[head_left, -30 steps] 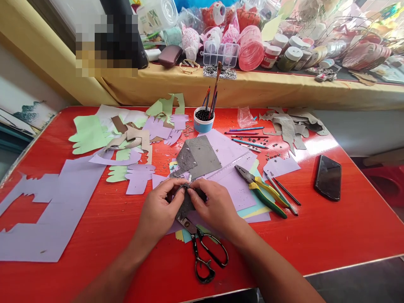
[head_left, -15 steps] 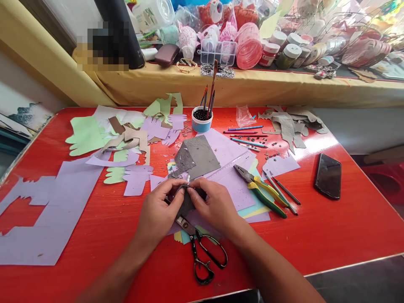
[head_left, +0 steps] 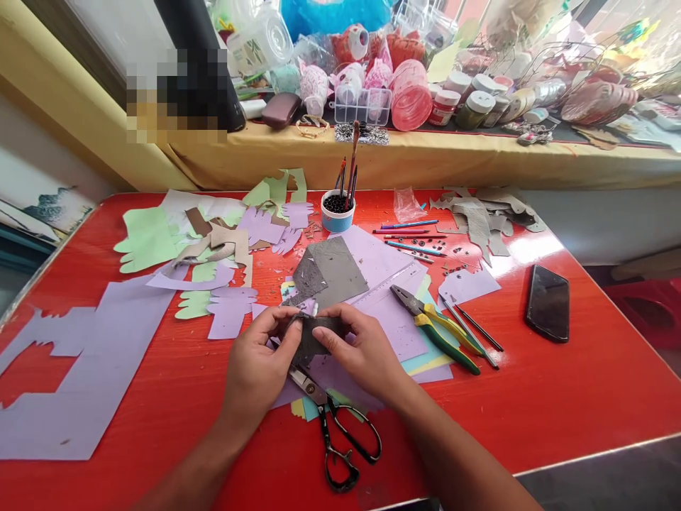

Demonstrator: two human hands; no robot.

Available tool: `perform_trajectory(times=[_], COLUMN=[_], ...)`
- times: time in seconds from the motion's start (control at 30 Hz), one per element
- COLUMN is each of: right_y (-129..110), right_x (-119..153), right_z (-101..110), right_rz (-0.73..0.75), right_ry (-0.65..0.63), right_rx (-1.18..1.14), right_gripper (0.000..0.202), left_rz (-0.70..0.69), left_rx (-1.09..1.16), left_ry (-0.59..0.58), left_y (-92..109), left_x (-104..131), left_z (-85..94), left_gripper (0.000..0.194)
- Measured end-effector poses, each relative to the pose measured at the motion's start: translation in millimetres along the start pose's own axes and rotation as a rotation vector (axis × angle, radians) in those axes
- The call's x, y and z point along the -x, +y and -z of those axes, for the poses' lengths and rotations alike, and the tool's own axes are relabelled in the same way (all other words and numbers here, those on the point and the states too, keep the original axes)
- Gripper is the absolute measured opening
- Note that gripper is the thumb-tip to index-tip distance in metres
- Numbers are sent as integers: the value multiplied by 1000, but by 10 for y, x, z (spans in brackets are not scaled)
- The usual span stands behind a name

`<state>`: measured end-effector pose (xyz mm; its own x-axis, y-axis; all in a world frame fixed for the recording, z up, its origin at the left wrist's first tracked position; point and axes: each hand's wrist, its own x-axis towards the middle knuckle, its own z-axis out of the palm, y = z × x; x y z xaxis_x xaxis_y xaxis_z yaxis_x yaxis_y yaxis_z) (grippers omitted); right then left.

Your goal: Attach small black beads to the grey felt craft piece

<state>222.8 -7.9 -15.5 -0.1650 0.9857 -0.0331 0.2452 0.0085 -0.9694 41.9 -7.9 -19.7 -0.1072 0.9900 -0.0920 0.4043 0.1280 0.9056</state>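
Small dark grey scrap of rough felt-like sheet [head_left: 313, 339] pinched between both hands, low over the near middle of the glossy red table [head_left: 558, 397]. Long axis roughly left to right, far edge level. Left hand [head_left: 259, 363] closed on the scrap's left end, thumb and fingertips meeting at its far-left corner; right hand [head_left: 362, 351] closed on the right end, thumb lying along the top edge. Both equally near, one at each end, so the piece spans the gap between them. A tiny pale bit at the far-left corner, too small to identify.

Just near of the scrap, touching the table: black-handled steel scissors [head_left: 335, 433], blades pointing far-left under the hands, loops toward the near edge. Under the hands, lilac paper sheets [head_left: 394, 312] stacked over green and yellow ones. Just far of the scrap, a larger grey sheet with cut holes [head_left: 333, 271]. To the right, yellow-and-green-handled pliers [head_left: 436, 330], then thin dark pencils [head_left: 476, 330], and well apart a black phone [head_left: 547, 304]. Far middle: blue-and-white cup holding brushes [head_left: 337, 211]. Left: big lilac offcut [head_left: 90, 362] and pale green cut-outs [head_left: 149, 238].
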Motion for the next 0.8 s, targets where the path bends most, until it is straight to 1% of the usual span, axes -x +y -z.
perform_trajectory(times=[0.07, 0.17, 0.27, 0.4, 0.43, 0.5, 0.57, 0.63, 0.7, 0.8], right_y=[17, 35, 48, 75, 81, 83, 67, 36, 4, -25], right_x=[-5, -7, -4, -4, -4, -4, -1, 3, 8, 14], right_z=[2, 16, 40, 55, 54, 54, 57, 64, 69, 60], right_rz=[-21, 0, 39, 68, 73, 86, 99, 103, 91, 69], right_ry=[12, 34, 35, 28, 27, 25, 17, 26, 50, 63], right_rx=[-30, 57, 196, 293, 302, 304, 280, 227, 167, 129], right_gripper=[9, 4, 5, 8, 8, 8, 8, 8, 15, 29], left_rz=[-15, -99, -270, -545, -594, -648, -658, -621, -540, -380], left_rx=[11, -65, -199, -345, -382, -446, -466, -438, -384, -287], left_ry=[-27, -57, -38, -58, -60, -56, -46, -26, 8, 56], left_y=[0, -3, -27, -75, -84, -94, -91, -73, -41, 16], left_x=[11, 15, -7, -68, -82, -102, -107, -96, -76, -39], left_z=[-8, -5, 20, 50, 53, 54, 55, 59, 68, 72], left_gripper=[23, 21, 21, 19, 19, 21, 21, 18, 15, 12])
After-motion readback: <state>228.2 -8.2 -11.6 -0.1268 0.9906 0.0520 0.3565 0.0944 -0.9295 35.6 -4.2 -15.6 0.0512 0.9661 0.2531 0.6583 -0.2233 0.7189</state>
